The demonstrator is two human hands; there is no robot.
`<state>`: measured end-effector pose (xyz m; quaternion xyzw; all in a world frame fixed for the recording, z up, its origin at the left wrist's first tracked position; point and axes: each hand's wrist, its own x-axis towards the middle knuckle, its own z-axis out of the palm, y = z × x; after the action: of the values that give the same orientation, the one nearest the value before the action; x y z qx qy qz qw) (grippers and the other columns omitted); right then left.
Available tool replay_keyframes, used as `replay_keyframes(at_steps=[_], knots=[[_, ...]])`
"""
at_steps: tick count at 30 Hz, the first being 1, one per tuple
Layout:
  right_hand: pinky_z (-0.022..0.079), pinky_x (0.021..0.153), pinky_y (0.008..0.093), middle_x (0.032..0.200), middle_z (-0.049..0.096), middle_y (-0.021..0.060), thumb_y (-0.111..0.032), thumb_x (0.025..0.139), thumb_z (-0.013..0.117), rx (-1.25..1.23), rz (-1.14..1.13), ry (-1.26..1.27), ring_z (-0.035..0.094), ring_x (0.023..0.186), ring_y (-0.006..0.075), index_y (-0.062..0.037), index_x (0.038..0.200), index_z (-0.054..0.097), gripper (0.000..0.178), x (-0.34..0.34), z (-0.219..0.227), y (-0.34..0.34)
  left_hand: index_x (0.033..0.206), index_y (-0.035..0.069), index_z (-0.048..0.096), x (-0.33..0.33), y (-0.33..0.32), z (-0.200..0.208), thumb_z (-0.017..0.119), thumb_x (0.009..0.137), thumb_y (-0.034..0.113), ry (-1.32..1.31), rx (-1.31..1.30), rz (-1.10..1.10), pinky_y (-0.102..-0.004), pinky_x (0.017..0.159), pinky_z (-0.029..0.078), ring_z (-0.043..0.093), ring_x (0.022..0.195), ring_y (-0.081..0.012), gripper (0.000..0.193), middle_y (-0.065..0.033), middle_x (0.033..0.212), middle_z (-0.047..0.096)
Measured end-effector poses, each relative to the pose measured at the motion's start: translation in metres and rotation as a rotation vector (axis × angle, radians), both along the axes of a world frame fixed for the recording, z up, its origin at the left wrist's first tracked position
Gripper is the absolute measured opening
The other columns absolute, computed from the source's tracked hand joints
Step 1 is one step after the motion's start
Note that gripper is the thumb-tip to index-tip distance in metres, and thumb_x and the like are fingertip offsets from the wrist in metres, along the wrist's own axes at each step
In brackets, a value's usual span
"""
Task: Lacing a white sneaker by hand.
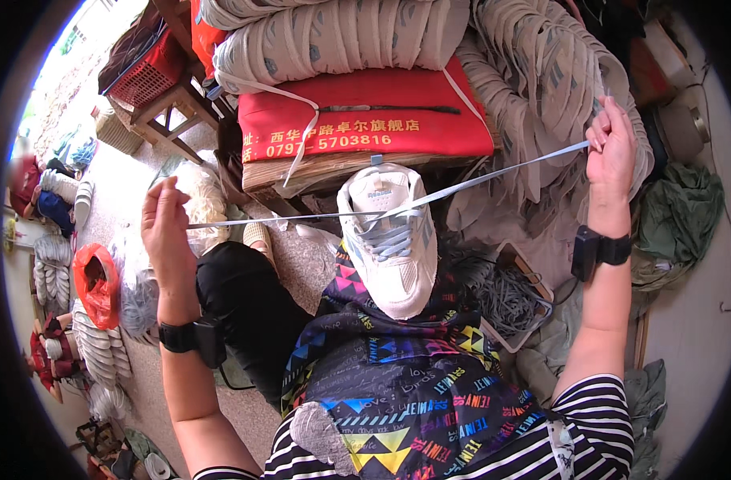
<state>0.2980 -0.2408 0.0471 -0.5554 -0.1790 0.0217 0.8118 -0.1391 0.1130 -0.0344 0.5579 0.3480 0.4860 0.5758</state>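
A white shoe (405, 280) rests toe toward me on my lap, over a dark patterned apron (381, 360). Its light blue-grey shoelace (493, 172) is threaded in crossing rows down the front, and both ends run out taut from the top of the lacing. Off to the left, my left hand (167, 228) is closed on one lace end. Higher and farther out on the right, my right hand (612, 152) pinches the other end, fingers pressed together. Neither hand touches the shoe itself.
Beyond the shoe is a wooden stool (301, 172) with a red cloth (365, 128), a thin dark tool (389, 108) and stacked shoe uppers (341, 48). More uppers (541, 72) pile up at right. A tray of loose laces (505, 300) stands beside my lap; an orange bag (96, 280) lies left.
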Motion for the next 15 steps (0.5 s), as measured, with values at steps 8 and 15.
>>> replay_keyframes(at_steps=[8, 15], knots=[[0.028, 0.049, 0.0146, 0.072, 0.052, -0.0063, -0.017, 0.094, 0.062, -0.339, 0.180, -0.018, 0.037, 0.056, -0.0008, -0.0039, 0.098, 0.066, 0.014, -0.047, -0.035, 0.022, 0.101, 0.005, 0.064, 0.038, -0.054, 0.003, 0.059, 0.097, 0.016, 0.084, -0.001, -0.218, -0.0151, 0.053, 0.028, 0.037, 0.060, 0.0008, 0.013, 0.0031, 0.080, 0.061], [0.026, 0.045, 0.0161, 0.070, 0.049, -0.0053, -0.013, 0.093, 0.061, -0.185, 0.066, -0.080, 0.036, 0.053, 0.0010, -0.0022, 0.100, 0.065, 0.013, -0.010, -0.014, -0.006, 0.112, 0.002, 0.064, -0.006, -0.007, 0.003, 0.057, 0.097, 0.014, 0.061, 0.012, 0.008, -0.0153, 0.051, 0.027, 0.037, 0.061, 0.0004, 0.020, 0.0029, 0.080, 0.056]])
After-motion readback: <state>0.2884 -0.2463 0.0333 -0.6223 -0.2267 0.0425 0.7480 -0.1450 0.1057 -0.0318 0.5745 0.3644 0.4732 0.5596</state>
